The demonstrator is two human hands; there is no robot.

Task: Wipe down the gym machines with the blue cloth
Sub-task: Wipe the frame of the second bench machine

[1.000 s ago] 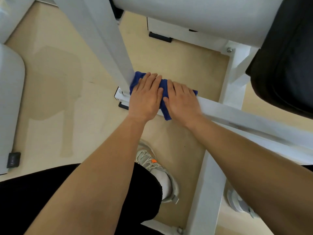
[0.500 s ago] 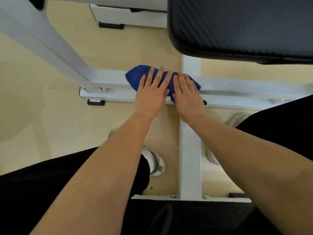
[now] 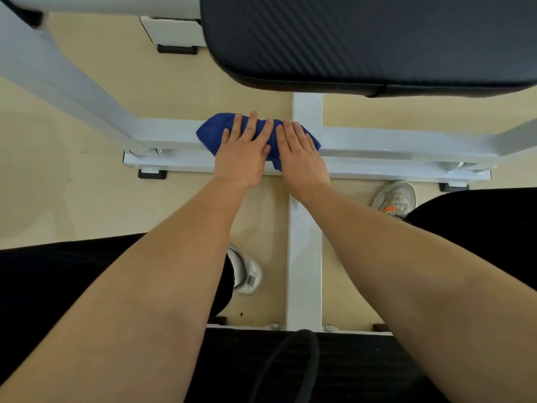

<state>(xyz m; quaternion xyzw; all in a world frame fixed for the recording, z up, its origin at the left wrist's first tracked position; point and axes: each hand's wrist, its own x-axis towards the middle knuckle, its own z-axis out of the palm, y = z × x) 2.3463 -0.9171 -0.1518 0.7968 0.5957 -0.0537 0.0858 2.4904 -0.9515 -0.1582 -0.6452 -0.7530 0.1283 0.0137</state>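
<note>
The bunched blue terry cloth [image 3: 209, 132] lies across the white painted steel crossbar [image 3: 392, 142] at the foot of the machine. It sits just left of where that bar meets the white floor rail [image 3: 303, 257], which runs back toward the person. Both hands are flat on top of it. The left hand [image 3: 242, 159] and the right hand [image 3: 302, 161] sit side by side, thumbs nearly touching, fingers straight over the fabric, pressing down rather than clutching. Only the cloth's two ends and a strip between the hands show. Above hangs the black ribbed vinyl seat pad [image 3: 363, 39]. A slanted white post [image 3: 58, 74] rises at the left, and pale beige flooring [image 3: 72, 205] lies all around.

To my eye this is a wiping stroke along the bar. To do it well, the palms want even pressure, so the cloth slides with them instead of rolling up underneath. The bar's front face and lower ledge deserve a pass too. The bolted foot [image 3: 145, 162] at the left end looks like a corner where grime would collect.
</note>
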